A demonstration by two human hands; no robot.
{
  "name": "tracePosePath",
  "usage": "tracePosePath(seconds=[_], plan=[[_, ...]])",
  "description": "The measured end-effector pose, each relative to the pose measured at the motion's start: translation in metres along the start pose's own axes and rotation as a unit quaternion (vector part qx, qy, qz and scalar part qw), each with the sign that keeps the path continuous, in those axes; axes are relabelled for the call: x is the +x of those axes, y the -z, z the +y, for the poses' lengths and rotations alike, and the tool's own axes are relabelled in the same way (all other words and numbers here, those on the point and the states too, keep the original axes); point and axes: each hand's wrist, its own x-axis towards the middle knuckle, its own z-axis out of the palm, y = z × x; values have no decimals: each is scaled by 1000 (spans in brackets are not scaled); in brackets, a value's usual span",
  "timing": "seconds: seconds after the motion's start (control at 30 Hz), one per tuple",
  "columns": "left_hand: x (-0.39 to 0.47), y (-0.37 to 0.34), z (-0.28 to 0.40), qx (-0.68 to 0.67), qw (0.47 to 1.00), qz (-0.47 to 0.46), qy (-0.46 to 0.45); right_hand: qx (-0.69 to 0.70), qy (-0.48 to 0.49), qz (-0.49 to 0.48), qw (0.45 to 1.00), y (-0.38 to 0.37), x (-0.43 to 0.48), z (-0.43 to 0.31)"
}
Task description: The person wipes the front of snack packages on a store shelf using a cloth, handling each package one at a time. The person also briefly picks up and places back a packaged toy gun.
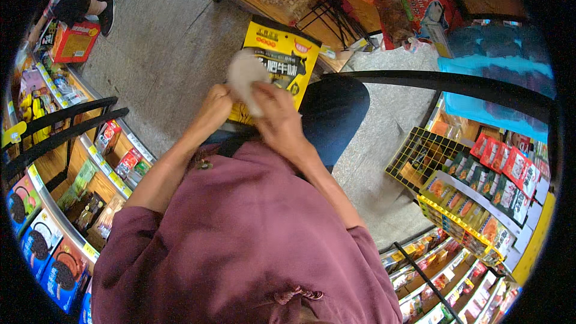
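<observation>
A yellow-and-black printed food package [288, 49] lies tilted in front of me, near my knee. Over its left part, my right hand [274, 112] grips a pale cloth [245, 72], which is blurred. My left hand [220, 101] is closed at the package's lower left edge, beside the cloth; it seems to hold that edge, though the fingertips are hidden.
Snack shelves [108, 166] curve along the left, with a red box [76, 41] and a person's shoe [107, 17] beyond. A black wire rack [333, 22] stands ahead by bagged goods. At right are a yellow wire basket [459, 229] and blue-wrapped bottles [495, 81].
</observation>
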Motion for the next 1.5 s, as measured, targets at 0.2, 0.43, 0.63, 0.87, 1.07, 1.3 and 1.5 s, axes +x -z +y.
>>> tracePosePath(seconds=[0.2, 0.43, 0.63, 0.87, 1.07, 1.3, 1.5], plan=[[-21, 14, -10, -58, 998, -20, 12, -97, 75, -16, 992, -30, 51, 41], [-19, 9, -28, -139, 990, -8, -4, -177, 42, 44, 982, -31, 75, 79], [-12, 22, -59, -161, 986, 8, -50, -55, 57, -60, 995, -43, 19, 4], [-19, 19, -55, -182, 982, 3, -48, 20, -58, 45, 997, -18, -43, 25], [-26, 18, -39, -205, 979, -6, 10, 458, -423, 197, 757, -22, -60, 64], [-38, 23, -40, -170, 985, -28, 26, 485, -461, 75, 739, -33, -62, 31], [-32, 30, -27, -240, 968, -77, -1, 506, -419, 84, 749, -10, -41, 5]])
